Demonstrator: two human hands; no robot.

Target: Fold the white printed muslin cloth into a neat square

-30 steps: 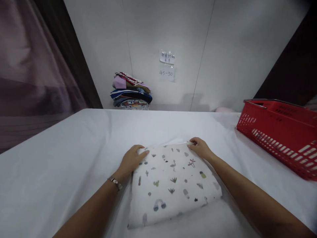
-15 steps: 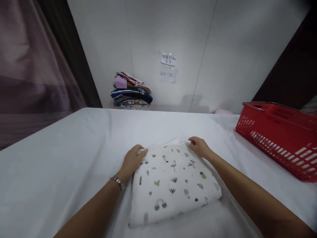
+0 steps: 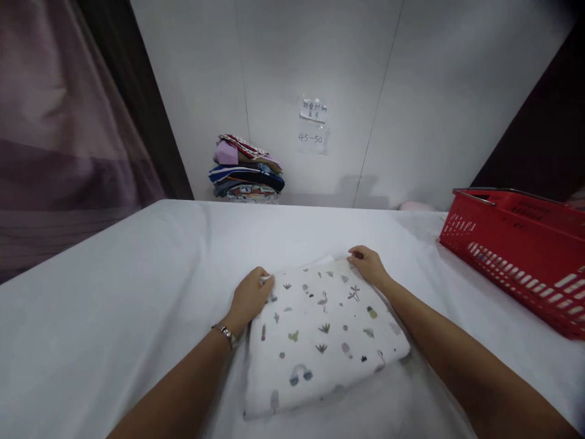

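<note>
A folded white cloth (image 3: 326, 341), printed with small plants, flamingos and rainbows, lies on the white-covered table in front of me. At its far left corner my left hand (image 3: 251, 296), with a metal band on the wrist, pinches the edge between thumb and fingers. My right hand (image 3: 368, 265) grips the far right corner in the same way, fingertips closed on the fabric. The far edge lifts slightly between the two hands, while the near part rests on the table.
A red plastic basket (image 3: 516, 256) stands at the right of the white table cover (image 3: 114, 292). Beyond the far edge is a stack of folded fabrics (image 3: 249, 174). Handwritten paper labels (image 3: 312, 125) hang on the wall, and a pinkish curtain (image 3: 59, 134) hangs at left.
My right hand has risen slightly, pulling the cloth's far right corner a little away from me. The left hand keeps its pinch. The whole view has shifted slightly.
</note>
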